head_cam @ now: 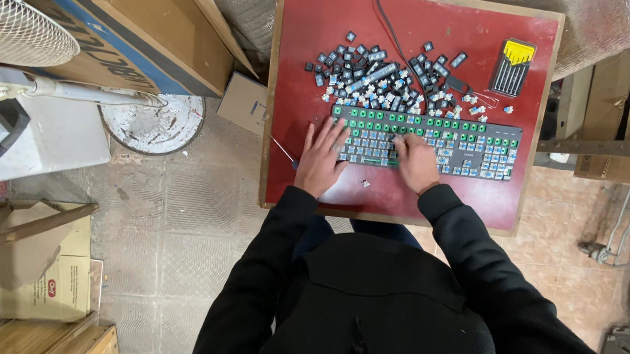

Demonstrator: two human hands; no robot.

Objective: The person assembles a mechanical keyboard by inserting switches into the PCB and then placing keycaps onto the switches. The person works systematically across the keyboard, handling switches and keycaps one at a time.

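A keyboard (463,145) with its keycaps removed lies on a small red table (298,55), green and blue switches showing. My left hand (320,160) rests flat on the keyboard's left end, fingers spread. Over the keyboard's middle, my right hand (418,162) has its fingers curled down onto the switches; whether it pinches anything cannot be told. A heap of loose dark keycaps (380,73) lies just beyond the keyboard. The keyboard's cable (388,27) runs off the far edge.
A yellow-and-black case of small screwdriver bits (512,67) lies at the table's far right. A thin tool (283,150) sits by the left edge. Cardboard boxes (112,0), a fan (5,27) and a round base (154,121) stand at left; metal frames and boxes at right.
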